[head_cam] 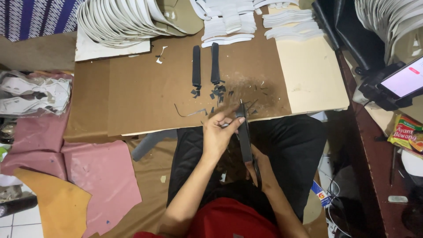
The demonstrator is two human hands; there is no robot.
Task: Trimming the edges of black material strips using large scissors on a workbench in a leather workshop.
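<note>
1. Head view, nearest first: the right hand (260, 169) is clenched around the dark handles of a pair of black scissors (246, 136), whose blades point away from the body toward the board edge.
2. The left hand (219, 132) pinches the long dark grey strip of sheet material (243, 140) near its far end, fingers spread, holding it above the lap just short of the brown cardboard work board (145, 88).
3. Judged from this, the trimming goes best with the strip held taut and the fingertips kept clear of the blades, with short snips along the edge.
4. The strip looks thin, flat, narrow and matte, with straight sides.
5. Beyond it, small dark offcuts (220, 92) lie scattered on the board.
6. Farther off, two finished dark strips (205, 65) lie side by side, and stacks of white cut pieces (123, 20) sit at the far edge.
</note>
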